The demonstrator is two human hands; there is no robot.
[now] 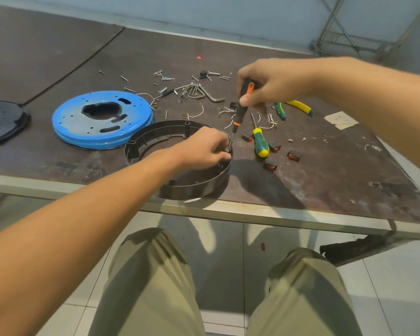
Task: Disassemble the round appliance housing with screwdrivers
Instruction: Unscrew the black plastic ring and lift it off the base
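Presently the round housing (199, 185), a dark plastic ring with a shallow wall, is seen at the near edge of the tabletop (325, 178), its near side slightly overhanging that edge. It is judged to be light and stiff, yet thin-walled enough to flex or slide if pushed sideways. A hold on the rim close to the fastener, with pressure downward, would suit it best.

Just such a hold is taken by the left hand (204, 149), whose fingers (218, 151) are curled over the right side of the rim and pinched around the spot being worked. The black-and-orange screwdriver (240, 112) is gripped by the right hand (272, 81), fingers wrapped closed round the handle and the thumb laid along it. Its tip is brought steeply down to that same spot.

The screw head is hidden by the left fingers, so it cannot be told whether the tip is seated. Much of the housing's interior is covered by the left forearm. Toward the far edge, hex keys (199, 92), loose screws and a blue disc (70, 122) are laid out. The smallest parts among them are too fine to be identified.
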